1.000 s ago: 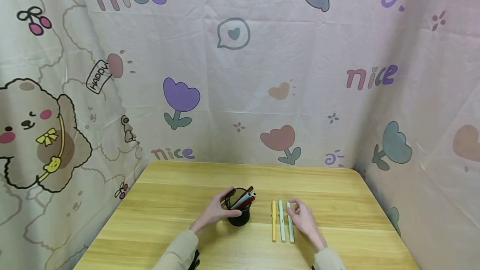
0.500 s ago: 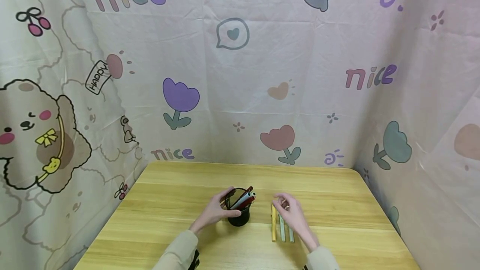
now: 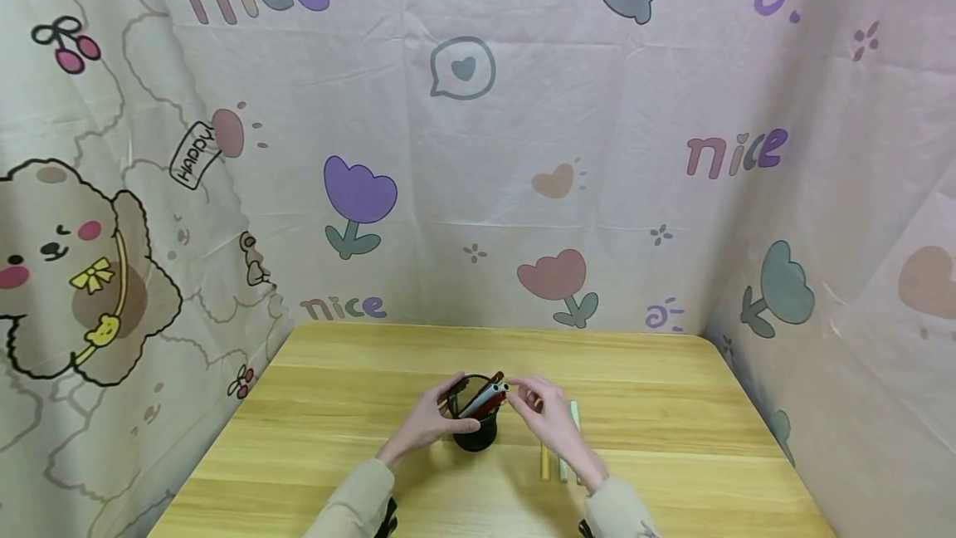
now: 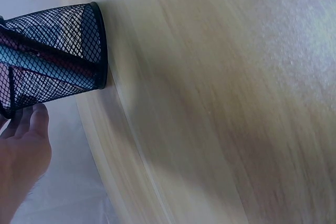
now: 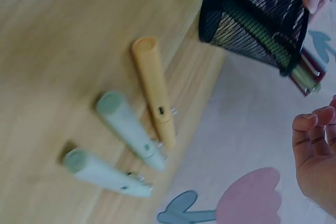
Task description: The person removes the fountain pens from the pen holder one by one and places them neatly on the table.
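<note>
My left hand [image 3: 427, 418] grips a black mesh pen holder [image 3: 475, 437], thumb across its near side and fingers behind. Several pens [image 3: 487, 398], some dark red and some pale, lean to the right inside it. My right hand [image 3: 551, 419], fingers loosely bent, hovers just right of the pen tops; in the right wrist view a small gap separates its fingertips [image 5: 305, 123] from the pens. To the right of the holder lie a yellow pen [image 5: 152, 85] and two pale green pens [image 5: 128, 128], side by side, partly hidden behind the right hand in the head view.
The wooden table [image 3: 336, 372] carries the holder and the loose pens. A patterned cloth [image 3: 448, 148] with flowers and words hangs behind the table and along both sides.
My right hand has moved left from the rightmost green pen, over the yellow pen, to the pen holder. The left hand and holder stay put; the three loose pens have not shifted.
</note>
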`<state>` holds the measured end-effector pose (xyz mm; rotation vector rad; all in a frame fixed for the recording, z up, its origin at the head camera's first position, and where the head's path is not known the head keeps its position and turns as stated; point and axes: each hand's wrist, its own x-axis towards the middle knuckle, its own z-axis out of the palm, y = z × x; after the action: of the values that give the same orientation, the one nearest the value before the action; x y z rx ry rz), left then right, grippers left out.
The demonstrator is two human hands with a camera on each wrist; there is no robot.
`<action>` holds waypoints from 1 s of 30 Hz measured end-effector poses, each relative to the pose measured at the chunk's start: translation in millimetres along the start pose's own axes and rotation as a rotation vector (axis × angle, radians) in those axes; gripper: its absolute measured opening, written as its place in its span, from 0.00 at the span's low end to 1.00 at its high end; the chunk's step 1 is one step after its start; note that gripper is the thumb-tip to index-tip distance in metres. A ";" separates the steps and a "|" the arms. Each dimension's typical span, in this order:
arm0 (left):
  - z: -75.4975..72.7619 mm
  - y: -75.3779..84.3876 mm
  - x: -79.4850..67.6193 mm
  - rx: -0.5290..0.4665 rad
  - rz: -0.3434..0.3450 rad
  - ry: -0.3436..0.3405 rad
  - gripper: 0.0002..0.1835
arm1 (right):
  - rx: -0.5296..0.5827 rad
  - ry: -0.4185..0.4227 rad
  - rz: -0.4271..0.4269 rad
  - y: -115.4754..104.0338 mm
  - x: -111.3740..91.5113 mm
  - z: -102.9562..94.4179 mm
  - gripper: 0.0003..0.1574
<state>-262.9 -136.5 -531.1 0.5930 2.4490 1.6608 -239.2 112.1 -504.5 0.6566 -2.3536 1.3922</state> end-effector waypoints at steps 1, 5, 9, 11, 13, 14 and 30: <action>-0.1 0.3 0.0 0.001 0.003 0.000 0.52 | -0.010 -0.001 -0.018 -0.9 1.8 2.3 0.15; -0.7 1.6 -0.5 0.005 0.009 -0.004 0.51 | -0.036 -0.004 -0.067 -3.1 7.9 10.3 0.16; -1.0 2.4 -0.8 0.005 0.014 -0.006 0.51 | -0.067 -0.006 -0.107 -4.0 12.0 16.5 0.15; -1.1 2.5 -0.7 -0.005 0.013 -0.012 0.51 | -0.094 -0.002 -0.118 -4.3 13.3 19.1 0.14; -1.1 2.2 -0.3 -0.015 0.011 -0.018 0.51 | -0.114 -0.006 -0.116 -4.6 14.2 21.3 0.13; -1.1 2.0 -0.1 -0.022 0.010 -0.021 0.51 | -0.121 -0.010 -0.107 -5.0 14.5 22.2 0.12; -1.1 -0.1 0.9 -0.033 0.013 -0.026 0.51 | -0.196 -0.027 -0.027 -9.1 17.6 25.8 0.11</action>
<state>-264.1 -137.1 -530.6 0.6229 2.3997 1.6840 -250.3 81.7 -501.3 0.6519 -2.4526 1.1293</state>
